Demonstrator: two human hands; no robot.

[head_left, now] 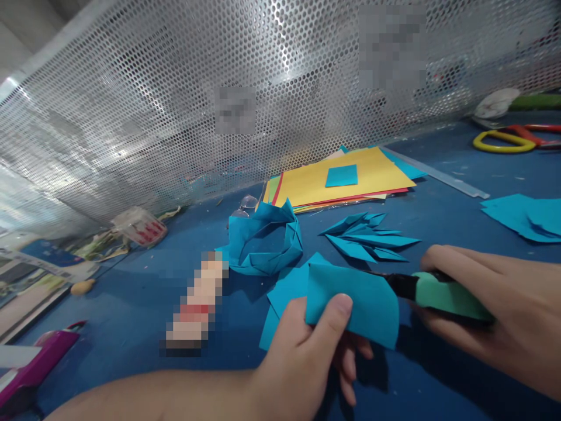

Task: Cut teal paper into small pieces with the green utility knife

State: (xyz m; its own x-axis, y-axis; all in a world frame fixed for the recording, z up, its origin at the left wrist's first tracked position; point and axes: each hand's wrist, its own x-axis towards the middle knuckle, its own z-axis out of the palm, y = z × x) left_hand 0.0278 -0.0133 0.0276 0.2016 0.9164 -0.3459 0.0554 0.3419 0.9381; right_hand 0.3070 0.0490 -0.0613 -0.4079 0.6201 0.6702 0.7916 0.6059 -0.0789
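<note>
My left hand (307, 351) pinches a teal paper square (355, 304) between thumb and fingers, holding it just above the blue table. My right hand (491, 310) grips a green-handled tool with a black tip (438, 292), its tip reaching behind the paper's right edge. More teal sheets (287, 286) lie under the held one. Behind them sits a folded teal paper ring (267, 240), and to its right a pile of folded teal pointed pieces (368, 237).
A stack of yellow and coloured sheets (342, 181) lies at the back by the perforated metal screen (175, 117). Yellow-handled scissors (504, 140) and teal sheets (526, 216) are at the right. A glue stick (197, 304), a magenta stapler (39, 356) and a staple box (140, 225) sit left.
</note>
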